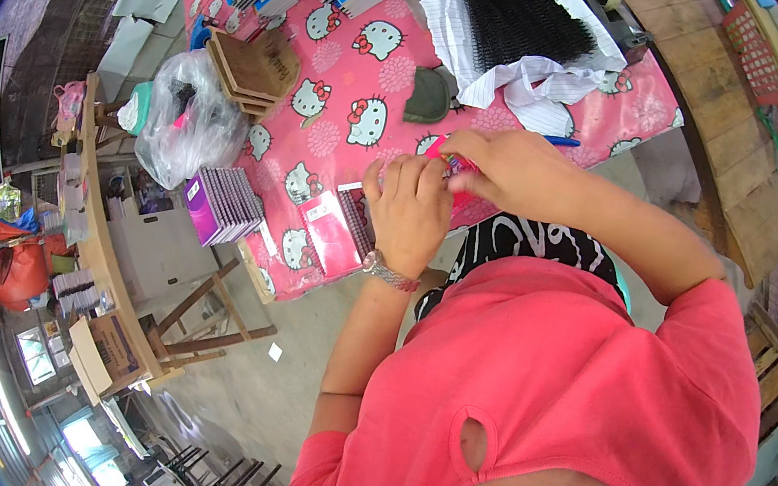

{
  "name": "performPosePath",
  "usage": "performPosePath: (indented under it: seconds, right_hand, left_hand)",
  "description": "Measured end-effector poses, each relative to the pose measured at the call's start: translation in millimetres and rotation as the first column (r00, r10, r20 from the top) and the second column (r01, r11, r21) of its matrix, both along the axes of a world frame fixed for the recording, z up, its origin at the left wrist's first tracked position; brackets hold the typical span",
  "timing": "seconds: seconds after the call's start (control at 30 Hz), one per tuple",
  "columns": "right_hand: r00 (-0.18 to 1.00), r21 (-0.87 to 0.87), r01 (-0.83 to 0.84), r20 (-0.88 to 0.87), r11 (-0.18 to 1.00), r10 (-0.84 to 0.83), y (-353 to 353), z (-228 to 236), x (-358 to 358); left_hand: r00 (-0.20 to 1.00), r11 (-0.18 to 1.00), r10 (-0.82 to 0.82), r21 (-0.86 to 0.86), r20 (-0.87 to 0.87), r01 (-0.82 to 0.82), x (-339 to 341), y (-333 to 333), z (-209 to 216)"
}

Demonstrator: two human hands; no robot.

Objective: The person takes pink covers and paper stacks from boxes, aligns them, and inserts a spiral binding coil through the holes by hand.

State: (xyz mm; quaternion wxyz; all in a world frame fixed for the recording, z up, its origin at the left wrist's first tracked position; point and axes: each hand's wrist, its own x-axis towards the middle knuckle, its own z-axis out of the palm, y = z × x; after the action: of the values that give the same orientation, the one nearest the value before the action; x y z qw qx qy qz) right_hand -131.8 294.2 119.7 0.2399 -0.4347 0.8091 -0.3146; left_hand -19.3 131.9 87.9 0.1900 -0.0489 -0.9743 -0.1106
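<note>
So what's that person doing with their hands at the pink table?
A person in a coral-pink shirt sits at a table with a pink cartoon-cat tablecloth. Both hands meet over the table's edge: the left hand, with a metal wristwatch, and the right hand pinch a small bright pink packet between them. A flat pink packet lies just beside the left hand, with a stack of purple packets further left. A bundle of black hair on white paper sits farther back.
</note>
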Motion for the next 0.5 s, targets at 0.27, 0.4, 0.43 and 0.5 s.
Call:
performPosePath:
  seconds: [0.27,0.4,0.43,0.5]
  right_hand:
    - [0.996,-0.231,0.015,0.088,0.973,0.006,-59.1,-65.2,-76.9]
    - [0.885,-0.144,-0.208,-0.450,0.968,0.123,-91.3,-114.1,-88.6]
    - [0.845,-0.079,-0.205,-0.518,0.976,0.135,-91.7,-113.0,-88.3]
    - [0.920,-0.112,-0.229,-0.349,0.967,0.177,-84.2,-108.2,-99.5]
  left_hand:
    - [0.998,0.995,-0.053,0.085,0.020,0.051,1.2,-11.4,-2.6]
    - [0.997,0.995,-0.068,0.067,0.021,0.067,7.2,-20.0,-8.3]
    - [0.998,0.997,-0.062,0.042,0.024,0.061,6.2,-20.1,-6.2]
    - [0.999,0.997,0.035,-0.067,0.000,-0.035,9.0,-12.0,1.3]
